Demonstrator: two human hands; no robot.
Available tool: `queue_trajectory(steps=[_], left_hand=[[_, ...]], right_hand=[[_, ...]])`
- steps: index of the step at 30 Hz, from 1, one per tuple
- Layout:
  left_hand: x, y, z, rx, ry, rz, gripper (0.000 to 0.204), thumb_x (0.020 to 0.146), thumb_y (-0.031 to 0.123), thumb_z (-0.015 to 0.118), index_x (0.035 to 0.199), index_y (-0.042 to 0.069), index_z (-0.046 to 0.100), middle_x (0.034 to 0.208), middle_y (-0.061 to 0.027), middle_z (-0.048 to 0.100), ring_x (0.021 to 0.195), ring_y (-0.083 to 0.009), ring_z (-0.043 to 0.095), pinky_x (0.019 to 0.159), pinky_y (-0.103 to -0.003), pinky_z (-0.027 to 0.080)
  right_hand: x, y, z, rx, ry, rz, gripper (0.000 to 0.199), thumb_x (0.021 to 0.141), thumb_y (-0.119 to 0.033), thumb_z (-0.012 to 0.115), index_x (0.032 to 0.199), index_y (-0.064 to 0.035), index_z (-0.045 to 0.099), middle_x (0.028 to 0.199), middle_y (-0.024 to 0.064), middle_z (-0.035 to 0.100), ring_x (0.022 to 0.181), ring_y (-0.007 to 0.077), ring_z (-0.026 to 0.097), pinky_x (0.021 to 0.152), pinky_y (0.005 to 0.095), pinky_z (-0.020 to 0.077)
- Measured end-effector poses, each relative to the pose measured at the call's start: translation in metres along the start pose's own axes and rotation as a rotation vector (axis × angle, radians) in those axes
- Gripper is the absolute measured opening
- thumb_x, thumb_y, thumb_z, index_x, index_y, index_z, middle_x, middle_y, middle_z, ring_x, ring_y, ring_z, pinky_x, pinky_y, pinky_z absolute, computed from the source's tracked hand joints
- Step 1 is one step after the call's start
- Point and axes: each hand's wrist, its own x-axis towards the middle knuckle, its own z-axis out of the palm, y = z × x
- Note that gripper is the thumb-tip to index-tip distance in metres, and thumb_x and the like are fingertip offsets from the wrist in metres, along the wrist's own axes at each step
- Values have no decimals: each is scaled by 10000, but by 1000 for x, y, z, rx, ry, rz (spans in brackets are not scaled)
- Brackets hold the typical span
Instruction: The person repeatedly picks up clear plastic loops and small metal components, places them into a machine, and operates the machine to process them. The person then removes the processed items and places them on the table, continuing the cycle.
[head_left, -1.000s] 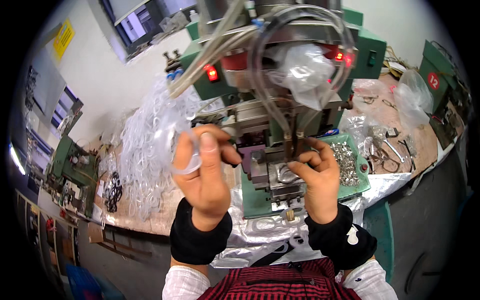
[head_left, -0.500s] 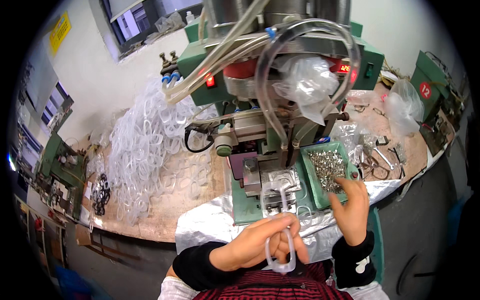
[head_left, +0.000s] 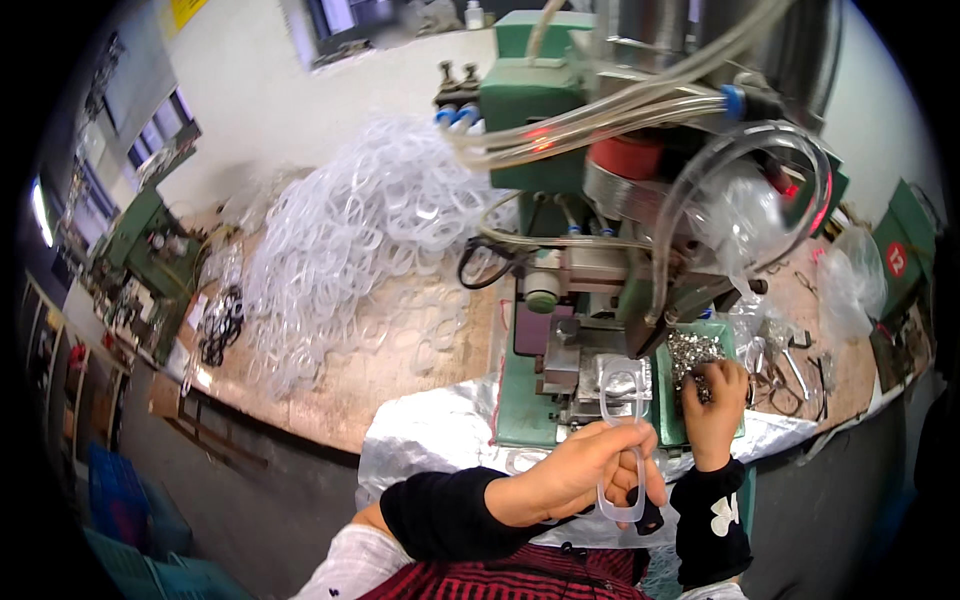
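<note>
A clear plastic looped piece (head_left: 622, 515) is pinched in my left hand (head_left: 595, 468). One of its long loops points up in front of the machine's metal fixture (head_left: 565, 365), and the other hangs below my fingers. My right hand (head_left: 718, 412) is over the green tray (head_left: 673, 428), its bent fingertips among small shiny metal parts (head_left: 690, 350). Those fingers are curled together, and whatever they pinch is hidden. The fixture sits on the machine's green base, just left of the tray.
A large heap of clear plastic loops (head_left: 350, 240) covers the bench's left side. Above the fixture stands the green machine (head_left: 535, 110) with clear hoses. Right of the tray lie a wrench (head_left: 795, 375), tools and plastic bags (head_left: 850, 280). Silvery sheeting (head_left: 430, 425) drapes the front edge.
My right hand has gone from spread fingers at the tray's near edge to curled fingers among the metal parts. My left hand still holds the plastic piece. The view has swung left.
</note>
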Motion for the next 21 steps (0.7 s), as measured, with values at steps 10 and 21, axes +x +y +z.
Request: queue_trajectory(steps=[10, 21], left_hand=[[-76, 3, -22, 878, 221, 346, 205, 1003, 163, 576, 1115, 3, 637, 1018, -108, 720, 894, -158, 668, 751, -276, 547], [-122, 85, -108, 2065, 1455, 855, 283, 815, 213, 783, 916, -7, 636, 1219, -189, 633, 1194, -370, 536, 1024, -437, 425]], right_hand=[[11, 18, 8, 131, 45, 6, 162, 899, 5, 634, 1057, 12, 669, 1009, 134, 704, 945, 292, 669, 858, 358, 507], [12, -23, 2, 612, -37, 392, 139, 872, -16, 685, 1007, 19, 687, 912, 65, 705, 830, 137, 645, 775, 266, 494]])
